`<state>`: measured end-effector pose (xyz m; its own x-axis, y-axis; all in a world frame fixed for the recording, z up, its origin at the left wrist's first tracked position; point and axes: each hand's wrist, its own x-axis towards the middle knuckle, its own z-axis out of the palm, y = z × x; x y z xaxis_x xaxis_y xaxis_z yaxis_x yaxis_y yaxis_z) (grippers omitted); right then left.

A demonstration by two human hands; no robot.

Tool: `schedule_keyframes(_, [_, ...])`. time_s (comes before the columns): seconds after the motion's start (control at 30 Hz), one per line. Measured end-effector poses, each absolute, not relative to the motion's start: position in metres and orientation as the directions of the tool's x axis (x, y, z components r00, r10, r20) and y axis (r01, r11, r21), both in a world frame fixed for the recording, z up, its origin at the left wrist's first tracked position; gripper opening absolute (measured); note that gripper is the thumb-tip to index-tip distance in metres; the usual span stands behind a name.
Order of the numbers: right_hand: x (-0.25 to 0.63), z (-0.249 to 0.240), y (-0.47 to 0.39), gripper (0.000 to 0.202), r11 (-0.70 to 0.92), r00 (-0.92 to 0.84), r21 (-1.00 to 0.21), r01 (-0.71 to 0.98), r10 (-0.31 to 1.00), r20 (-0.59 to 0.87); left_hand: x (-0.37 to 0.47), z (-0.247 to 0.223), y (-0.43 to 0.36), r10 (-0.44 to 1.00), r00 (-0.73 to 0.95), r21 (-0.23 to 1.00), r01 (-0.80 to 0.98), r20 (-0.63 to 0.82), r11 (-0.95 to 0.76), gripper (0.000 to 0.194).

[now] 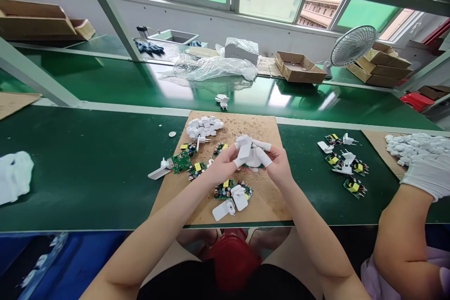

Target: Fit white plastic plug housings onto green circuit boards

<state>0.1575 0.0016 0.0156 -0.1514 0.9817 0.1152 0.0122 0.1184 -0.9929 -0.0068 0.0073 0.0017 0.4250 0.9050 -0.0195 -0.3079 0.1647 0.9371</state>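
My left hand (pixel 226 165) and my right hand (pixel 279 164) meet over the cardboard sheet, white covers on several fingertips. Between them is a white plastic plug housing (pixel 245 148), gripped from both sides; the fingers partly hide it. Just below them on the cardboard lie green circuit boards (pixel 224 190) with yellow parts, and white plug pieces (pixel 240 197). Left of my left hand are more circuit boards (pixel 180 162) and a white plug piece (pixel 162 169). A pile of small white caps (pixel 204 126) sits at the sheet's far left corner.
The cardboard sheet (pixel 197 211) rests on a green bench (pixel 87 173). At right, a co-worker's gloved hand (pixel 427 176) is by a pile of white pieces (pixel 415 144). Circuit boards (pixel 354 186) lie between us. Farther back are a conveyor belt (pixel 130 84), a white plug (pixel 222 100) and a fan (pixel 353 46).
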Motion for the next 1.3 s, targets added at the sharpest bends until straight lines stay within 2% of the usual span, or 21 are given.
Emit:
schedule_keyframes(0.13, [0.158,0.006,0.003,0.060,0.142,-0.177,-0.989,0.041,0.975,0.133,-0.008,-0.002,0.009,0.920,0.390,0.933,-0.311,-0.048,0.180,0.050])
schedule_keyframes(0.27, [0.156,0.002,0.002,0.057,0.156,-0.128,-0.986,0.050,0.981,0.149,-0.008,0.001,0.009,0.905,0.423,0.914,-0.352,-0.038,0.202,0.047])
schedule_keyframes(0.43, [0.156,0.012,0.003,0.055,0.090,-0.187,-0.996,0.011,0.979,0.087,-0.007,0.002,0.009,0.913,0.407,0.916,-0.348,-0.044,0.200,0.052])
schedule_keyframes(0.6, [0.158,0.020,0.004,0.050,0.057,-0.159,-0.998,-0.003,0.986,0.057,-0.004,0.006,0.008,0.916,0.400,0.936,-0.309,-0.033,0.168,0.058])
schedule_keyframes(0.77, [0.160,0.014,0.009,0.055,0.028,-0.174,-0.998,0.049,0.985,0.019,-0.003,0.009,0.011,0.954,0.274,0.913,-0.347,-0.120,0.215,0.069])
schedule_keyframes(0.83, [0.159,0.008,0.009,0.050,0.086,-0.110,-0.993,0.082,0.991,0.077,-0.004,0.008,0.013,0.949,0.256,0.917,-0.303,-0.185,0.260,0.064])
schedule_keyframes(0.93, [0.157,0.001,0.005,0.037,0.285,-0.040,-0.933,0.218,0.958,0.283,-0.006,0.006,0.014,0.925,0.324,0.900,-0.312,-0.201,0.305,0.051])
schedule_keyframes(1.03, [0.155,0.002,-0.002,0.033,0.508,-0.150,-0.778,0.370,0.859,0.490,-0.005,0.005,0.014,0.931,0.332,0.861,-0.418,-0.153,0.291,0.049])
schedule_keyframes(1.1, [0.157,0.007,-0.004,0.038,0.586,-0.261,-0.717,0.377,0.810,0.525,-0.005,0.004,0.014,0.946,0.289,0.843,-0.463,-0.148,0.274,0.048])
schedule_keyframes(1.17, [0.164,0.012,-0.002,0.042,0.547,-0.262,-0.753,0.365,0.837,0.481,-0.005,0.004,0.014,0.951,0.268,0.819,-0.504,-0.154,0.274,0.049])
schedule_keyframes(1.23, [0.175,0.017,0.003,0.043,0.404,-0.123,-0.824,0.397,0.913,0.389,-0.006,0.006,0.015,0.945,0.282,0.772,-0.559,-0.166,0.303,0.049])
schedule_keyframes(1.3, [0.188,0.019,0.011,0.040,0.217,0.018,-0.833,0.509,0.965,0.263,-0.008,0.010,0.017,0.934,0.301,0.710,-0.615,-0.191,0.343,0.047])
